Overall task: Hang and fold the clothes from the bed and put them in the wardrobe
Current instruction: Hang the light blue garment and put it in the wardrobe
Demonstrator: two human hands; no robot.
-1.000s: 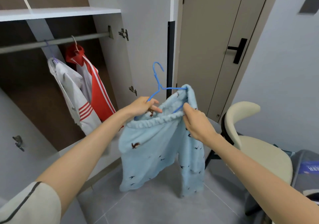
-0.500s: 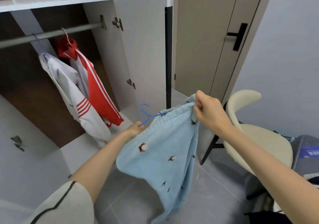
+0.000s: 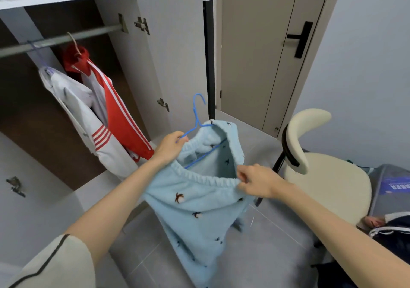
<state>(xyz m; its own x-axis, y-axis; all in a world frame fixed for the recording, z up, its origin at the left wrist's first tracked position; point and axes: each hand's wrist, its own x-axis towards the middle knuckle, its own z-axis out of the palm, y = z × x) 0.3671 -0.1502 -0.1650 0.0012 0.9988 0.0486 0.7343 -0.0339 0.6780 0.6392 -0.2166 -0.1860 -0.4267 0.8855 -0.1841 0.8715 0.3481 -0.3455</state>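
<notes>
Light blue fleece trousers [image 3: 195, 210] with small dark prints hang in front of me, their elastic waistband stretched open. A blue wire hanger [image 3: 198, 119] sits partly inside the waistband, hook pointing up. My left hand [image 3: 169, 147] grips the hanger's arm together with the far-left edge of the waistband. My right hand [image 3: 258, 182] pinches the near-right edge of the waistband. The wardrobe rail [image 3: 62, 39] runs at upper left; a white jacket [image 3: 75, 101] and a red jacket with white stripes [image 3: 115, 112] hang from it.
The wardrobe's open door [image 3: 168, 50] stands behind the trousers. A cream chair [image 3: 321, 172] is at the right, close to my right arm. Dark clothes [image 3: 390, 232] lie at the right edge. A closed room door [image 3: 273, 50] is behind. Grey floor tiles [image 3: 266, 243] lie below.
My right hand has dropped and moved toward me, pulling the waistband open. The hanger has risen upright, its hook now above the trousers, with its lower bar inside the waistband.
</notes>
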